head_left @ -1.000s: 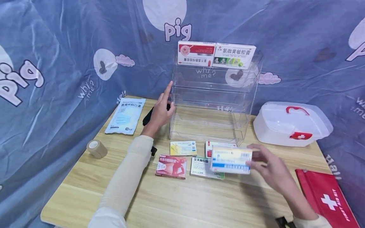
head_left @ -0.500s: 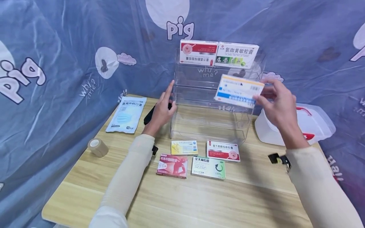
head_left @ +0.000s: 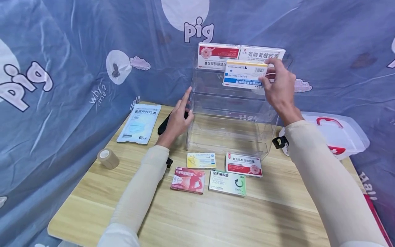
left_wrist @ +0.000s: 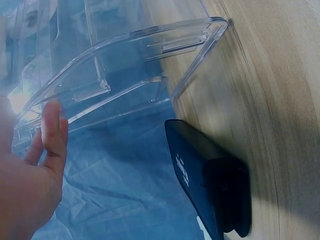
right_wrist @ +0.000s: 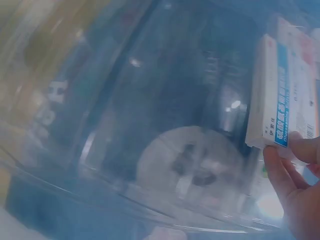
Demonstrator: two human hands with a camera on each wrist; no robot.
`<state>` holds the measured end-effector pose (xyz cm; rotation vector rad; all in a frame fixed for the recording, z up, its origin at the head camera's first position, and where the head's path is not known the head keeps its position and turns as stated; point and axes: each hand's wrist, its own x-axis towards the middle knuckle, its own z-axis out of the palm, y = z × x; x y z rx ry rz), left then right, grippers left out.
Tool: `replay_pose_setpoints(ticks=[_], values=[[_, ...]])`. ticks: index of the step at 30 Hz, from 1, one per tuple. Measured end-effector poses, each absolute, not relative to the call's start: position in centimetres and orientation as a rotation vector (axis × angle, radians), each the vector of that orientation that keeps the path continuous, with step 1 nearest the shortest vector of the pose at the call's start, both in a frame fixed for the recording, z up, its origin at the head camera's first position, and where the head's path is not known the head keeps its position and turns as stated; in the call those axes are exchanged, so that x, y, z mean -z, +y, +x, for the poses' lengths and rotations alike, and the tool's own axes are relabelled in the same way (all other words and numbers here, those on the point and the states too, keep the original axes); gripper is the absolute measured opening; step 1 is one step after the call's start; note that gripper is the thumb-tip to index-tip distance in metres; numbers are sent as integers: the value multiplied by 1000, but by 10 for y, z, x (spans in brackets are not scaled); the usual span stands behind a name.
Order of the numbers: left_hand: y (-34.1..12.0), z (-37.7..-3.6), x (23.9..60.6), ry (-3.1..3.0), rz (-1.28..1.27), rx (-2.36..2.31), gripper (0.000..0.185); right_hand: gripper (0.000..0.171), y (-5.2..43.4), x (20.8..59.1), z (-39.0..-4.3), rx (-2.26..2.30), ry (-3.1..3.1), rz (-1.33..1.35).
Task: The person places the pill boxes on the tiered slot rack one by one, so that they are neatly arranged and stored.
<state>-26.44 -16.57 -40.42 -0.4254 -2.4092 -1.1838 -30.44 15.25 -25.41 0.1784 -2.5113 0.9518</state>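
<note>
A white medicine box with a blue band and an orange edge [head_left: 244,74] is pinched at its right end between the thumb and fingers of my right hand [head_left: 281,90]. It hangs in front of the upper tiers of a clear acrylic rack [head_left: 226,145]. Two boxes stand on the rack's top tier: a red and white one [head_left: 218,55] and a white and green one [head_left: 262,52], partly covered by the held box. My left hand [head_left: 179,118] touches the rack's left side, index finger extended; the left wrist view shows its fingers [left_wrist: 51,125] at the clear edge.
On the table before the rack lie a yellow and white box [head_left: 201,160], a red and white box [head_left: 243,164], a pink box [head_left: 188,180] and a green and white box [head_left: 227,183]. Around are a mask packet [head_left: 139,123], tape roll [head_left: 108,159], black case [left_wrist: 200,180] and lidded container [head_left: 348,133].
My right hand has lifted the blue-banded box from above the table boxes up and slightly left, to the rack's upper tiers. The left hand stays at the rack's side.
</note>
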Motion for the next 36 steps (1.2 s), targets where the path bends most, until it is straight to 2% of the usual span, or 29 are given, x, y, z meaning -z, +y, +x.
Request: replay_pose_setpoints(ticks=[14,26,36], values=[[-164,-263,402,-2411,-416,1178,85,47,126,288,-317,-944,-2471,308],[-162,-264,402,-2422,-419,1196,86,47,77,288,-322,-937,-2510,372],[-165,-262,400,-2425,-409,1195,86,56,79,286,-321,-937,-2563,473]])
